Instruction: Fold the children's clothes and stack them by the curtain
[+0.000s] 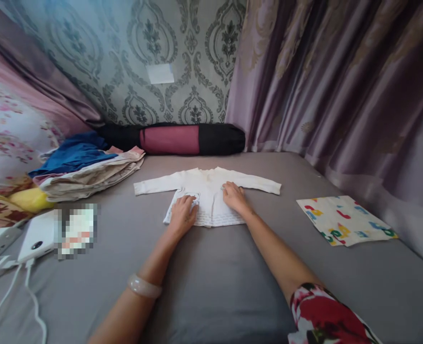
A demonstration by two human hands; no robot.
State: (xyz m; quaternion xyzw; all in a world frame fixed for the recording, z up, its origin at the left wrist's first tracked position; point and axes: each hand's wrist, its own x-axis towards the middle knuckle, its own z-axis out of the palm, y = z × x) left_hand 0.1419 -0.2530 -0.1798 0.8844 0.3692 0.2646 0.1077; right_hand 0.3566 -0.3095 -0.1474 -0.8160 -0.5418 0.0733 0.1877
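Observation:
A small white long-sleeved top (211, 191) lies spread on the grey bed sheet, its sleeves stretched out to both sides and its neckline at the far end. Small dark print runs along the lower part. My left hand (182, 215) rests palm down on the lower left of the top, fingers extended and partly over a printed patch. On the upper right of the body, below the sleeve, lies my right hand (234, 197), its fingers slightly bent against the fabric. Neither hand shows anything lifted in it.
To the right lies a folded cloth with colourful shapes (345, 220). A pile of clothes (89, 167) sits at the left, near a white power bank (41, 234), cables and a power strip (1, 241). A black and maroon bolster (171, 139) lines the wall; curtains (304, 81) hang at the right.

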